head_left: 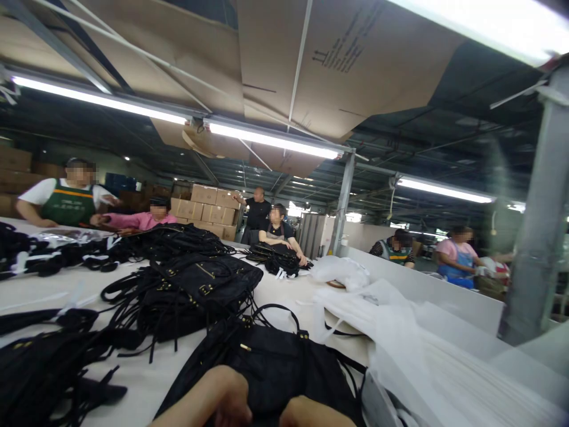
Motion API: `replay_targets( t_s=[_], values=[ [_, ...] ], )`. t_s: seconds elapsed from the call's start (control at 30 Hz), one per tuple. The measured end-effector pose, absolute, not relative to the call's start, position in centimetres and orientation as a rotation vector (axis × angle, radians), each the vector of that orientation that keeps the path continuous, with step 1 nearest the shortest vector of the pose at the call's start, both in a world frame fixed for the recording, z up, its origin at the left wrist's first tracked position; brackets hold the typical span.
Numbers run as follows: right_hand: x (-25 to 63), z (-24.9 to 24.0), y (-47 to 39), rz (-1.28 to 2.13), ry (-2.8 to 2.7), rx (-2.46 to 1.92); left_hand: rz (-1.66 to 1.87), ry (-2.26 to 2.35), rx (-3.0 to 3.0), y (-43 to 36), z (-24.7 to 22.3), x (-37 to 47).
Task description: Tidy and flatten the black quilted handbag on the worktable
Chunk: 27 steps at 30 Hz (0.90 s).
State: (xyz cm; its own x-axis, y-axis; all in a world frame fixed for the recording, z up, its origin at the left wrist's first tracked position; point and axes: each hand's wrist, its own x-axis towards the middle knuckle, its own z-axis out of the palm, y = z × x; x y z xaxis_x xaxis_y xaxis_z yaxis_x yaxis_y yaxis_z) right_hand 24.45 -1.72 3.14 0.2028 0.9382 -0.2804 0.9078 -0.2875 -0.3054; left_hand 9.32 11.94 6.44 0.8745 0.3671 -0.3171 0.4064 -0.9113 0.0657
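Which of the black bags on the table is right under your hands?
The black fabric handbag with gold hardware at the table's near edge; both hands rest on it. The other black bag piles lie farther back.

Both hands (pixel 262 406) resting on black handbag (pixel 271 362), white table (pixel 146 379), stacked bags (pixel 186 290)

Both hands (pixel 222 403) cut off by bottom edge

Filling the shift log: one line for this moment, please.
hands: resting on black handbag | white table | more bags | white dust bags right
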Motion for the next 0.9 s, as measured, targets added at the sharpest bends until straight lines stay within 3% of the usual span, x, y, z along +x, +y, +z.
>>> replay_targets(
  t_s=[0.07, 0.2, 0.27, 0.4, 0.57, 0.7, 0.9],
  values=[
    [26.2, 5.3, 0.9, 0.689, -1.93, -2.381, -0.346, 0.628, 2.975, 13.5, 8.0, 10.1],
    [30.5, 10.1, 5.3, -0.094, -1.766, -2.313, 0.544, 0.871, 3.04, 15.9, 10.0, 11.7],
    [32.5, 11.2, 6.8, -0.287, -1.611, -2.318, 0.703, 0.944, 2.909, 16.5, 9.0, 12.9],
    [34.6, 9.0, 8.9, -0.214, -1.569, -2.4, 0.369, 0.857, 2.809, 16.7, 2.8, 15.0],
    [36.0, 3.9, 10.5, -0.139, -1.347, -2.544, 0.353, 0.808, 2.809, 16.4, -4.8, 15.5],
    [38.3, 2.1, 10.8, -0.009, -1.13, -2.634, 0.374, 0.767, 2.784, 17.0, -5.8, 15.4],
    [40.4, 0.8, 10.5, 0.19, -1.001, -2.501, 0.199, 0.855, 2.822, 16.4, -3.1, 16.3]
  ],
)
